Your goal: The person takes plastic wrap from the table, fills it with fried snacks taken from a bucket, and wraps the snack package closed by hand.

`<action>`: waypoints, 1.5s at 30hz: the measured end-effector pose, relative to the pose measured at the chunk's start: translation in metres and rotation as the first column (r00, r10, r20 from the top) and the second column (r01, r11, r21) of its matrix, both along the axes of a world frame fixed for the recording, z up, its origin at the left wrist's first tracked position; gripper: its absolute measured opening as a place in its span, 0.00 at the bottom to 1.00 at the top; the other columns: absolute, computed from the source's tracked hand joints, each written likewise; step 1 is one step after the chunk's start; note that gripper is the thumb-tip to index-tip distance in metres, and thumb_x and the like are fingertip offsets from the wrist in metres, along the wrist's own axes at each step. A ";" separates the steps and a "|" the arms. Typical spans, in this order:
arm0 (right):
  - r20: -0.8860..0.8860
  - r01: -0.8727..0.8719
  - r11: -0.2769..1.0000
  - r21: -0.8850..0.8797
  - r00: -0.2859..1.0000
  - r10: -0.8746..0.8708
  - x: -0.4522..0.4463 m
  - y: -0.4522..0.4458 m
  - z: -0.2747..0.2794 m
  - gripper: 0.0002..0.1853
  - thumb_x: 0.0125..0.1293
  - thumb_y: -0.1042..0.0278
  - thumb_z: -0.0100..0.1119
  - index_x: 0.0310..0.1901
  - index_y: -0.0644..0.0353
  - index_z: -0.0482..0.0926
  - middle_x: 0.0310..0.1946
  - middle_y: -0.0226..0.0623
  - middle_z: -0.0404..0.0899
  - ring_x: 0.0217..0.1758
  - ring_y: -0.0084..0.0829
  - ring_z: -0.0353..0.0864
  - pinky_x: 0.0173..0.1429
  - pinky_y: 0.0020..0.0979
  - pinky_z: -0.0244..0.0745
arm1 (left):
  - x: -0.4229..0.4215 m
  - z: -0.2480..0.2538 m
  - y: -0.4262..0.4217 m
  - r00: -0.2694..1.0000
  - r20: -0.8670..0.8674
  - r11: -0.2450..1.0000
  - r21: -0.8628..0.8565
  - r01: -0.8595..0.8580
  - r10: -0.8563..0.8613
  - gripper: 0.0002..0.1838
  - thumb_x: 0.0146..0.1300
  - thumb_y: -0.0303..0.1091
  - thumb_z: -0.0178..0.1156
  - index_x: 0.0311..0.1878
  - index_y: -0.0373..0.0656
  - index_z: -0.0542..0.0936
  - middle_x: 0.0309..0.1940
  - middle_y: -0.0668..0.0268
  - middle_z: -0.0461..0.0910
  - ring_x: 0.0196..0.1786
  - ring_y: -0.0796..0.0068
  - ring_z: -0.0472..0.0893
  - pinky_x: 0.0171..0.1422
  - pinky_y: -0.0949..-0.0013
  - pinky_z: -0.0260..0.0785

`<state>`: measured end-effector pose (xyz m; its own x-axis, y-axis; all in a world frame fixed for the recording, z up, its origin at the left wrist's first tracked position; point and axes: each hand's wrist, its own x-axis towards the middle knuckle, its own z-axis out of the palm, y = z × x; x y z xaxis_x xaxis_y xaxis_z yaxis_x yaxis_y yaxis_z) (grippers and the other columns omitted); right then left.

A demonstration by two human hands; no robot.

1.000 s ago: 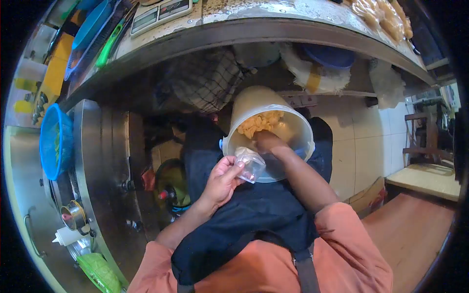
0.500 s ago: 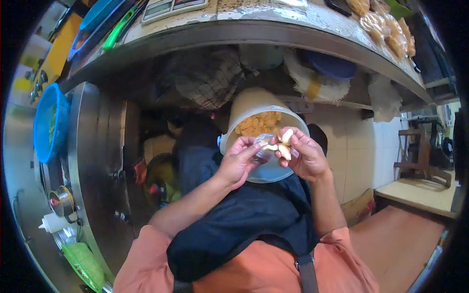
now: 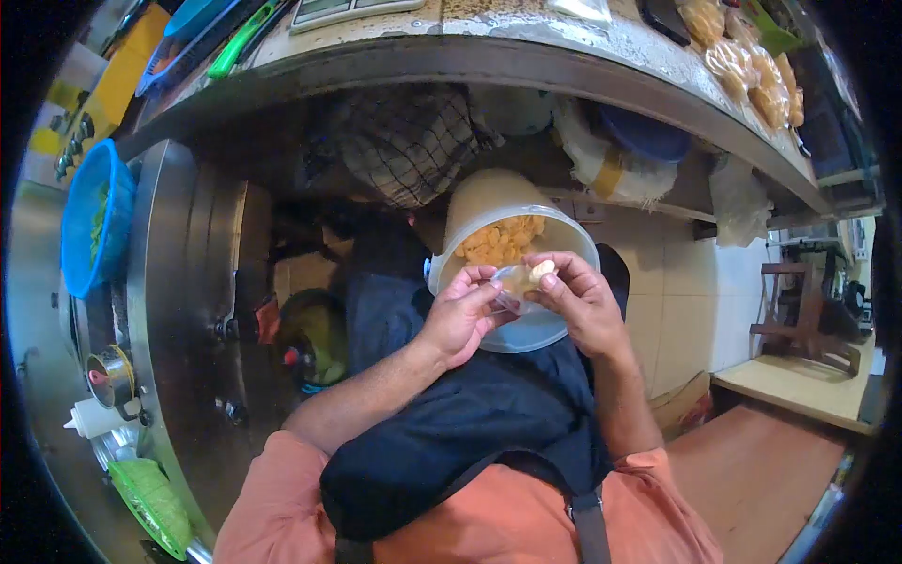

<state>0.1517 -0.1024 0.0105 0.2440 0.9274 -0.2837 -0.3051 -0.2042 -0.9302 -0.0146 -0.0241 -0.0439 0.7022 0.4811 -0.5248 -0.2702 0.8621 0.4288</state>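
My left hand [image 3: 460, 318] pinches the edge of a small clear plastic bag [image 3: 508, 293], whose mouth faces my right hand. Pale, curved cracker-like pieces [image 3: 542, 271] are held between the thumb and fingers of my right hand [image 3: 587, 305], right beside the bag. Both hands are above the near side of a white bucket [image 3: 526, 336] that leans with its opening toward me. Golden-orange chunky pieces [image 3: 498, 239] lie inside at its far side. My fingers partly hide the bag's contents.
Ahead is a worn counter [image 3: 470, 23] with filled plastic bags [image 3: 752, 70] at its right end. A checked cloth [image 3: 413, 141] hangs beneath. To my left, a blue basin [image 3: 99, 221] rests by metal cabinets. A wooden stool [image 3: 799, 305] stands at right.
My right fingers have closed in toward the bag, and fewer pale pieces show between them. My left hand stays nearly in place with the bag. The view has shifted slightly.
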 end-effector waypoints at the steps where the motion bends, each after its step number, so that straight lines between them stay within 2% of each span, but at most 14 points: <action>1: 0.062 0.000 1.000 0.031 0.998 -0.002 0.001 0.000 -0.001 0.14 0.70 0.67 0.57 0.54 0.63 0.75 0.49 0.32 0.78 0.50 0.20 0.77 0.52 0.24 0.75 | -0.001 -0.001 0.000 1.000 0.002 1.000 -0.001 -0.006 0.006 0.10 0.69 0.29 0.54 0.52 0.46 0.69 0.50 0.61 0.75 0.53 0.64 0.78 0.57 0.50 0.74; 6: 0.167 -0.026 1.000 0.005 0.986 0.024 0.007 -0.002 0.003 0.13 0.69 0.71 0.59 0.53 0.64 0.77 0.47 0.31 0.80 0.49 0.21 0.78 0.51 0.23 0.75 | -0.004 -0.005 0.002 1.000 0.006 1.000 0.004 -0.026 0.025 0.11 0.68 0.28 0.55 0.52 0.46 0.69 0.51 0.61 0.75 0.54 0.65 0.78 0.58 0.52 0.74; 8: 0.341 -0.136 0.984 -0.113 0.925 0.167 0.008 -0.003 0.003 0.14 0.65 0.74 0.62 0.52 0.63 0.78 0.44 0.30 0.80 0.44 0.20 0.78 0.48 0.23 0.75 | -0.004 -0.006 0.002 0.999 0.022 0.999 0.025 -0.027 0.027 0.12 0.69 0.28 0.55 0.53 0.46 0.69 0.50 0.61 0.75 0.54 0.66 0.78 0.58 0.52 0.75; 9: 0.342 -0.137 0.984 -0.114 0.925 0.168 0.006 -0.002 0.005 0.14 0.65 0.74 0.62 0.52 0.63 0.78 0.44 0.30 0.80 0.44 0.20 0.78 0.48 0.23 0.75 | -0.004 -0.005 0.002 0.999 0.023 0.999 0.024 -0.028 0.027 0.12 0.69 0.28 0.55 0.53 0.46 0.69 0.50 0.61 0.75 0.54 0.66 0.78 0.58 0.52 0.75; 11: 0.581 -0.168 0.984 -0.066 0.795 0.175 -0.001 0.001 0.011 0.16 0.61 0.76 0.65 0.51 0.63 0.79 0.41 0.31 0.81 0.38 0.20 0.77 0.45 0.23 0.74 | -0.003 -0.001 0.001 1.000 0.018 0.998 0.063 -0.023 0.022 0.13 0.68 0.27 0.55 0.54 0.46 0.68 0.50 0.61 0.75 0.53 0.66 0.78 0.57 0.53 0.75; 14: 0.651 -0.158 0.987 -0.037 0.745 0.144 -0.004 0.002 0.011 0.17 0.59 0.75 0.67 0.51 0.61 0.80 0.41 0.37 0.83 0.36 0.25 0.80 0.42 0.27 0.76 | -0.004 -0.002 0.001 0.999 0.022 0.997 0.064 -0.030 0.028 0.14 0.69 0.26 0.54 0.55 0.45 0.67 0.50 0.61 0.75 0.53 0.66 0.78 0.56 0.54 0.75; 27: 0.703 -0.126 0.986 -0.108 0.692 0.166 -0.005 0.001 0.009 0.20 0.57 0.76 0.67 0.52 0.59 0.76 0.36 0.42 0.84 0.32 0.30 0.84 0.39 0.32 0.78 | -0.009 -0.009 0.001 0.997 0.078 0.996 0.090 -0.026 0.019 0.15 0.68 0.25 0.55 0.56 0.45 0.67 0.48 0.62 0.76 0.48 0.69 0.79 0.54 0.60 0.75; 33: 0.746 -0.196 0.980 -0.039 0.647 0.159 -0.008 0.000 0.022 0.23 0.55 0.78 0.67 0.54 0.58 0.75 0.42 0.47 0.83 0.37 0.36 0.85 0.42 0.33 0.79 | -0.016 -0.007 0.002 0.999 0.040 0.996 0.084 -0.008 0.005 0.15 0.68 0.25 0.55 0.56 0.44 0.67 0.48 0.62 0.76 0.47 0.70 0.80 0.55 0.60 0.75; 35: 0.751 -0.128 0.984 -0.124 0.636 0.177 0.005 0.002 0.024 0.24 0.54 0.79 0.67 0.54 0.58 0.75 0.45 0.47 0.82 0.39 0.39 0.85 0.45 0.35 0.79 | -0.021 -0.005 0.001 0.999 -0.038 0.999 0.034 0.013 -0.011 0.16 0.68 0.25 0.55 0.57 0.44 0.67 0.48 0.62 0.76 0.47 0.70 0.80 0.54 0.62 0.76; 38: 0.800 -0.037 0.987 -0.154 0.582 0.147 0.019 0.016 -0.010 0.24 0.55 0.79 0.65 0.55 0.58 0.75 0.46 0.47 0.82 0.40 0.40 0.85 0.46 0.36 0.79 | -0.036 0.000 -0.002 0.980 -0.174 0.980 0.156 0.127 -0.100 0.21 0.66 0.24 0.59 0.60 0.41 0.66 0.49 0.61 0.76 0.50 0.72 0.79 0.54 0.66 0.76; 39: 0.744 -0.022 0.962 -0.273 0.629 0.226 0.021 0.024 -0.019 0.21 0.56 0.76 0.63 0.54 0.58 0.76 0.47 0.47 0.82 0.44 0.43 0.84 0.49 0.37 0.78 | -0.040 0.001 -0.005 0.979 -0.175 0.979 0.158 0.131 -0.103 0.21 0.66 0.24 0.59 0.60 0.41 0.66 0.49 0.61 0.76 0.50 0.72 0.79 0.54 0.66 0.76; 40: 0.744 -0.020 0.962 -0.271 0.631 0.222 0.026 0.030 -0.041 0.21 0.56 0.76 0.63 0.54 0.58 0.76 0.47 0.47 0.82 0.44 0.43 0.84 0.49 0.37 0.78 | -0.045 0.002 -0.008 0.973 -0.209 0.933 0.320 0.163 -0.098 0.22 0.64 0.24 0.61 0.60 0.39 0.66 0.49 0.61 0.77 0.50 0.74 0.79 0.54 0.68 0.76; 42: 0.833 -0.055 0.924 -0.378 0.414 0.366 0.035 0.042 -0.104 0.21 0.59 0.70 0.63 0.55 0.59 0.77 0.46 0.48 0.83 0.47 0.42 0.84 0.52 0.38 0.77 | -0.053 -0.001 -0.013 0.965 -0.245 0.858 0.473 0.199 -0.089 0.24 0.63 0.23 0.63 0.60 0.37 0.67 0.49 0.61 0.77 0.50 0.75 0.79 0.53 0.71 0.76; 45: 0.826 -0.022 0.904 -0.426 0.398 0.399 0.032 0.073 -0.171 0.20 0.59 0.68 0.62 0.54 0.60 0.78 0.47 0.50 0.82 0.49 0.47 0.82 0.55 0.41 0.75 | -0.062 -0.005 -0.015 0.915 -0.397 0.803 0.520 0.290 -0.073 0.16 0.61 0.24 0.65 0.51 0.34 0.74 0.42 0.64 0.81 0.43 0.79 0.80 0.51 0.74 0.74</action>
